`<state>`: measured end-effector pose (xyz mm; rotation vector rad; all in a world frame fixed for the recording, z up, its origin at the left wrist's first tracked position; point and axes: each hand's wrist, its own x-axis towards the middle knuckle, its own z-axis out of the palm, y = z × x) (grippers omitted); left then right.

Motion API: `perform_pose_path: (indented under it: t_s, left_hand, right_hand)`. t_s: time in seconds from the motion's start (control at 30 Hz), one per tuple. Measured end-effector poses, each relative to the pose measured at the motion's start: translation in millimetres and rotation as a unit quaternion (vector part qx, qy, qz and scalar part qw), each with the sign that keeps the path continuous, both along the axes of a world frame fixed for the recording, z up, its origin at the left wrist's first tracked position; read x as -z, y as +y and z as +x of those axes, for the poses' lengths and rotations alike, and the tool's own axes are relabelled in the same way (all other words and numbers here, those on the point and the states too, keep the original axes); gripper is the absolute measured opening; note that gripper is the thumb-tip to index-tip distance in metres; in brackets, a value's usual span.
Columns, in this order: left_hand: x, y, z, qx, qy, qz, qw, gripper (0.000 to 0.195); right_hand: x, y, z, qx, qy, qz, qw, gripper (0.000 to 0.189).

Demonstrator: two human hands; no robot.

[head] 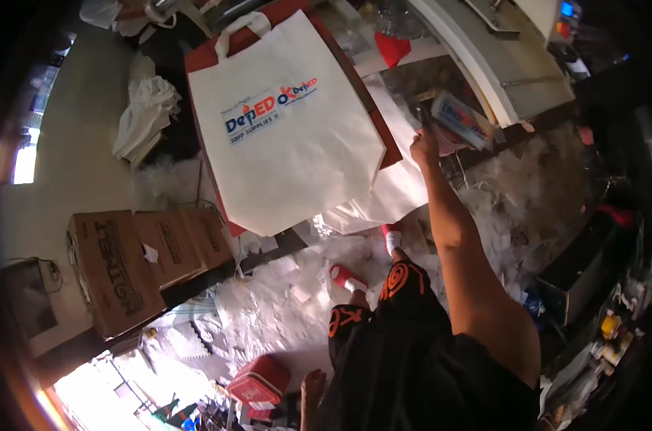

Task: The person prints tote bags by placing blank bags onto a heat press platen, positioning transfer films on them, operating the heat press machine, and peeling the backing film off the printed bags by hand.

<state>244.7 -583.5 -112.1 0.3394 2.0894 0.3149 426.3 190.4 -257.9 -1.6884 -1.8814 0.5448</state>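
A white fabric tote bag (pixel 299 156) with printed lettering lies flat on a red board (pixel 390 143), its handle at the far end. My right hand (pixel 426 146) is stretched out to the right of the bag, its fingers closed around a dark, slim object that I cannot identify. Just beyond that hand is a clear-wrapped stack of printed pieces (pixel 462 119). My left hand (pixel 313 383) hangs low by my side near a red zippered bag (pixel 258 380); its fingers look curled, and whether it holds anything cannot be told.
Cardboard boxes (pixel 169 245) stand at the left. Bundled white fabric (pixel 148 116) lies behind them. Crumpled clear plastic (pixel 272 296) covers the floor around my feet. A dark open bin (pixel 579 269) is at the right, below a grey work surface (pixel 530 64). A red cloth-like piece (pixel 392 49) lies beyond the board.
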Motion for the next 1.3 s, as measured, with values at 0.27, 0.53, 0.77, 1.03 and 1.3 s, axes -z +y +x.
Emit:
perform_pose_path:
  t_s: [0.27,0.53,0.77,1.03,1.3]
  left_hand:
    - [82.3,-14.2,-148.3,-0.058,-0.04,0.148,0.987,0.024]
    - [36.0,254.3,-47.1,0.043,-0.334,0.173,0.925,0.058]
    - [-33.9,353.1,124.7,0.133,-0.652,0.144,0.733,0.082]
    - [-94.1,342.8,347.6,0.371,-0.55,0.216,0.716,0.039]
    - [-125.0,283.4,476.0,0.424,-0.452,0.144,0.772,0.039]
  right_hand:
    - [-135.6,-106.0,56.3,0.059,0.089,0.06,0.992,0.018]
    - [-230.3,-360.1,177.9,-0.063,0.323,0.108,0.938,0.01]
    - [-323.9,-515.8,240.0,0.225,0.733,-0.039,0.641,0.016]
    - [-346.5,-696.4,387.9,0.359,0.661,0.071,0.655,0.046]
    - [-347.3,-747.9,477.3,0.366,0.484,-0.097,0.789,0.085]
